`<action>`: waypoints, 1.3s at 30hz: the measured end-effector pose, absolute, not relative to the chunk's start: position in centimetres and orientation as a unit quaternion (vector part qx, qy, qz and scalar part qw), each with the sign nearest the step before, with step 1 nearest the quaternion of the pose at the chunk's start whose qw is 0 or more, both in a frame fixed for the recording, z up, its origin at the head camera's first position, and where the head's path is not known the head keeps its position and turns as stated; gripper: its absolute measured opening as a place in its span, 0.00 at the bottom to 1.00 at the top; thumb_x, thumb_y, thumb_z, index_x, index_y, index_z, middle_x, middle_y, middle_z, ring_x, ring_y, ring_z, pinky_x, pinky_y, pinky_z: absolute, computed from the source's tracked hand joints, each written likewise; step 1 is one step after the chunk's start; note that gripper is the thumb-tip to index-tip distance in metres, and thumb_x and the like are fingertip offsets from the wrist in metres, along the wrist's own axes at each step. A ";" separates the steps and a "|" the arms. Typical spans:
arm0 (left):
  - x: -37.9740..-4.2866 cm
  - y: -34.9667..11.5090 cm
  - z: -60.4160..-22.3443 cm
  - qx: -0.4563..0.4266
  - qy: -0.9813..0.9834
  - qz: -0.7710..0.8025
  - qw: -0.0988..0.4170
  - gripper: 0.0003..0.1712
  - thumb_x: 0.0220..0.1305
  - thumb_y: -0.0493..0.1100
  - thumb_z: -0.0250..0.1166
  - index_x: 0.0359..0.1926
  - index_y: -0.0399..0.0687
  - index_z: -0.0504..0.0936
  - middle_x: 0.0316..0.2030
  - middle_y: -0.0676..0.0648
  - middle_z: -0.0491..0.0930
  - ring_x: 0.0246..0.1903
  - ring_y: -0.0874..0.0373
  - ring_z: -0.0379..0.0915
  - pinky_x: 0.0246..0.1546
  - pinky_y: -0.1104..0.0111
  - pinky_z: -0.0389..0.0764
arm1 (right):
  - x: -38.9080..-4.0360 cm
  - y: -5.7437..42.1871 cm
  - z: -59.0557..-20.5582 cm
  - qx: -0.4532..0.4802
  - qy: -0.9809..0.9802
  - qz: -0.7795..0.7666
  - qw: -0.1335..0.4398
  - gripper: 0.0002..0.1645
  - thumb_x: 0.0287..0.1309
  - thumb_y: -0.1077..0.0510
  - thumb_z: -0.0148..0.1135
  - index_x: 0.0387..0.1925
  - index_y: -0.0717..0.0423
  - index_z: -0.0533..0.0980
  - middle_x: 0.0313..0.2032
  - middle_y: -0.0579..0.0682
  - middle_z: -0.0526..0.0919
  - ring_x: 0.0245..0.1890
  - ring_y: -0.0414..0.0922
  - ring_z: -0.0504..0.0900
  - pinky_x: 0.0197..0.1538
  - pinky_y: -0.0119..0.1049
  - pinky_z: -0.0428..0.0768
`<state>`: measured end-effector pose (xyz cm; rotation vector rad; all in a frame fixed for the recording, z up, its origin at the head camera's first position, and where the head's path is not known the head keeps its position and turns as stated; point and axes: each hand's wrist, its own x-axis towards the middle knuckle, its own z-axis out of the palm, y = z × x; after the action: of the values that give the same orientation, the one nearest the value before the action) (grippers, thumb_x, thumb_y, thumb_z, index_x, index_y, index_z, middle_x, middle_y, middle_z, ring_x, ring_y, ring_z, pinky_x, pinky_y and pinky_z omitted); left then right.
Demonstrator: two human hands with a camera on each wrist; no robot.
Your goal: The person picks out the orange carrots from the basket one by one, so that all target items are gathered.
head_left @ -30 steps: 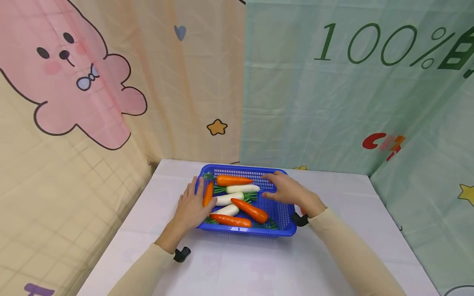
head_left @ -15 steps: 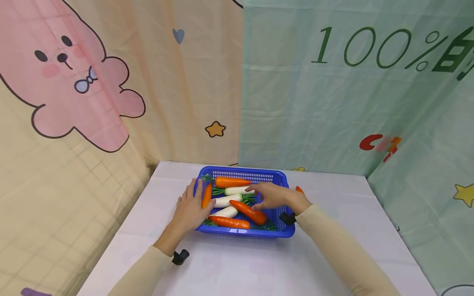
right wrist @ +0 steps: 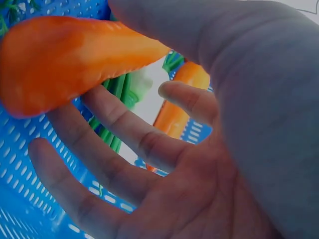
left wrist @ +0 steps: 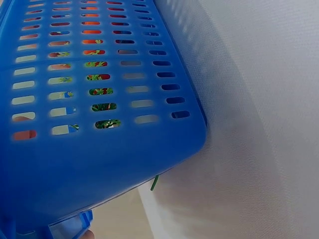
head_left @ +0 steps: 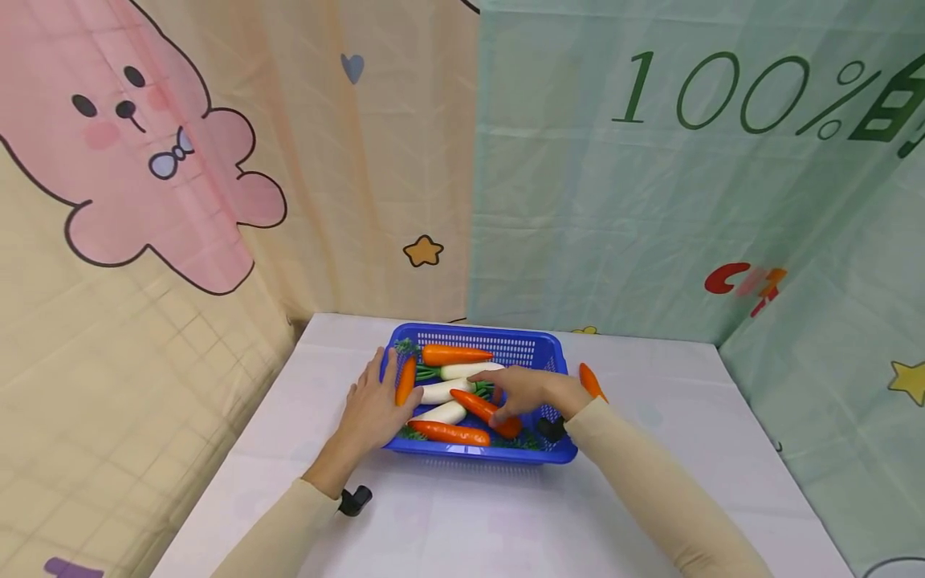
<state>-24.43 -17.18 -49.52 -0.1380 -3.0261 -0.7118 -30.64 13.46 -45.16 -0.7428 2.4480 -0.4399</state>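
My left hand (head_left: 376, 403) lies along the left rim of a blue perforated basket (head_left: 499, 454), fingers extended and thumb over the inside. The left wrist view shows the basket's outer wall (left wrist: 94, 154); most of that hand is hidden there. My right hand (head_left: 531, 391) reaches into the basket over a carrot (head_left: 477, 406) lying slantwise. In the right wrist view that carrot (right wrist: 65, 64) sits between thumb and fairly straight, spread fingers (right wrist: 114, 114), with fingertips at its lower edge. Beneath lie white radishes (head_left: 437, 393) with green stems.
More carrots lie in the basket: one at the back (head_left: 455, 354), one at the front (head_left: 448, 432), one upright along the left side (head_left: 406, 381). Another carrot (head_left: 591, 380) is on the white table (head_left: 462, 514), right of the basket. Printed curtains (head_left: 621, 241) hang behind.
My right hand has moved left and down from the basket's right side onto the slanted carrot. The carrot on the table has come into fuller view. My left hand stays put.
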 end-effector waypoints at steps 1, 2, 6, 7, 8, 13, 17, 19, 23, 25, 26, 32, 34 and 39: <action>-24.4 -17.1 -49.5 -0.044 -0.972 -0.229 0.016 0.60 0.86 0.70 0.58 0.96 0.41 0.44 0.96 0.30 0.40 0.92 0.22 0.48 0.88 0.21 0.55 | -30.6 13.4 -45.2 -0.275 0.908 -0.165 0.270 0.52 0.74 0.48 0.82 0.91 0.35 0.67 0.61 0.53 0.92 0.65 0.53 0.87 0.77 0.60 0.88; -24.4 -17.1 -49.5 -0.043 -0.972 -0.230 0.017 0.59 0.86 0.70 0.58 0.96 0.40 0.44 0.96 0.30 0.40 0.92 0.22 0.49 0.88 0.21 0.55 | -30.5 13.3 -45.3 -0.274 0.908 -0.166 0.271 0.51 0.74 0.49 0.82 0.91 0.34 0.68 0.62 0.53 0.92 0.64 0.53 0.87 0.75 0.60 0.89; -24.3 -16.9 -49.5 -0.041 -0.971 -0.234 0.017 0.59 0.86 0.68 0.58 0.96 0.40 0.45 0.95 0.29 0.41 0.92 0.22 0.49 0.88 0.20 0.55 | -30.3 13.1 -45.6 -0.268 0.909 -0.163 0.276 0.51 0.73 0.53 0.83 0.90 0.31 0.69 0.63 0.55 0.91 0.63 0.53 0.86 0.72 0.58 0.91; -24.3 -16.9 -49.4 -0.041 -0.971 -0.234 0.016 0.58 0.86 0.68 0.59 0.96 0.40 0.44 0.95 0.29 0.41 0.92 0.22 0.49 0.88 0.20 0.55 | -30.3 13.1 -45.6 -0.266 0.909 -0.162 0.276 0.52 0.73 0.53 0.83 0.90 0.31 0.69 0.63 0.55 0.91 0.62 0.53 0.86 0.72 0.58 0.91; -24.2 -16.8 -49.3 -0.041 -0.971 -0.235 0.016 0.58 0.86 0.68 0.59 0.96 0.40 0.44 0.95 0.29 0.41 0.91 0.21 0.50 0.88 0.20 0.55 | -30.2 13.1 -45.7 -0.266 0.910 -0.160 0.276 0.52 0.73 0.54 0.83 0.90 0.31 0.69 0.63 0.55 0.90 0.62 0.53 0.86 0.72 0.58 0.92; -24.0 -16.8 -49.1 -0.040 -0.972 -0.233 0.016 0.59 0.86 0.68 0.59 0.96 0.40 0.45 0.95 0.29 0.42 0.91 0.21 0.51 0.88 0.21 0.57 | -30.2 13.1 -45.9 -0.266 0.912 -0.160 0.270 0.53 0.73 0.56 0.83 0.90 0.31 0.68 0.64 0.55 0.89 0.63 0.52 0.86 0.71 0.58 0.92; -24.1 -16.9 -49.1 -0.041 -0.971 -0.235 0.014 0.58 0.87 0.70 0.57 0.96 0.41 0.45 0.96 0.30 0.41 0.91 0.21 0.51 0.89 0.22 0.56 | -30.1 13.1 -46.0 -0.270 0.910 -0.168 0.267 0.52 0.73 0.56 0.82 0.90 0.31 0.69 0.63 0.55 0.89 0.62 0.52 0.86 0.71 0.58 0.92; -24.2 -17.0 -49.2 -0.044 -0.969 -0.243 0.019 0.59 0.86 0.71 0.57 0.96 0.42 0.46 0.95 0.30 0.42 0.91 0.21 0.51 0.89 0.22 0.56 | -30.0 13.2 -46.0 -0.272 0.908 -0.172 0.267 0.52 0.73 0.57 0.82 0.90 0.32 0.69 0.62 0.55 0.89 0.61 0.52 0.86 0.70 0.58 0.92; -24.4 -17.2 -49.8 -0.050 -0.964 -0.258 0.040 0.62 0.84 0.76 0.56 0.97 0.43 0.47 0.95 0.29 0.44 0.89 0.18 0.53 0.86 0.19 0.58 | -30.0 13.5 -46.1 -0.279 0.908 -0.170 0.264 0.50 0.75 0.57 0.81 0.90 0.33 0.69 0.63 0.55 0.90 0.61 0.51 0.86 0.71 0.58 0.92; -24.4 -17.2 -49.9 -0.053 -0.963 -0.262 0.043 0.62 0.83 0.77 0.56 0.97 0.43 0.47 0.95 0.29 0.44 0.88 0.17 0.54 0.85 0.18 0.58 | -30.0 13.6 -46.1 -0.285 0.907 -0.168 0.260 0.49 0.76 0.57 0.80 0.89 0.34 0.69 0.64 0.55 0.89 0.61 0.51 0.86 0.72 0.57 0.91; -24.4 -17.2 -49.9 -0.052 -0.963 -0.261 0.042 0.62 0.83 0.76 0.56 0.96 0.43 0.47 0.95 0.29 0.44 0.88 0.17 0.54 0.86 0.19 0.58 | -30.0 13.7 -46.1 -0.286 0.907 -0.170 0.258 0.48 0.76 0.57 0.80 0.89 0.34 0.70 0.65 0.54 0.89 0.61 0.51 0.86 0.73 0.57 0.91; -24.3 -17.1 -49.4 -0.047 -0.969 -0.243 0.022 0.58 0.87 0.68 0.58 0.96 0.40 0.45 0.95 0.29 0.41 0.89 0.20 0.54 0.90 0.24 0.57 | -29.8 14.2 -46.0 -0.274 0.907 -0.200 0.250 0.48 0.75 0.58 0.80 0.88 0.33 0.70 0.65 0.56 0.89 0.61 0.52 0.87 0.69 0.58 0.93; -24.3 -17.1 -49.2 -0.046 -0.970 -0.237 0.019 0.58 0.87 0.68 0.58 0.96 0.40 0.44 0.96 0.30 0.40 0.90 0.20 0.54 0.90 0.25 0.58 | -29.8 14.3 -46.0 -0.271 0.907 -0.208 0.248 0.48 0.76 0.58 0.80 0.88 0.33 0.70 0.65 0.56 0.90 0.61 0.52 0.87 0.69 0.58 0.93; -24.4 -17.2 -49.2 -0.043 -0.971 -0.234 0.016 0.59 0.87 0.69 0.59 0.96 0.41 0.43 0.96 0.30 0.40 0.89 0.21 0.55 0.89 0.24 0.60 | -29.7 14.6 -45.8 -0.276 0.903 -0.224 0.241 0.47 0.75 0.58 0.80 0.87 0.36 0.70 0.64 0.55 0.90 0.61 0.52 0.88 0.69 0.57 0.93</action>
<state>-24.36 -17.18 -49.18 -0.1352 -3.0202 -0.7279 -29.72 14.59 -45.76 -0.7535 2.4699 -0.6128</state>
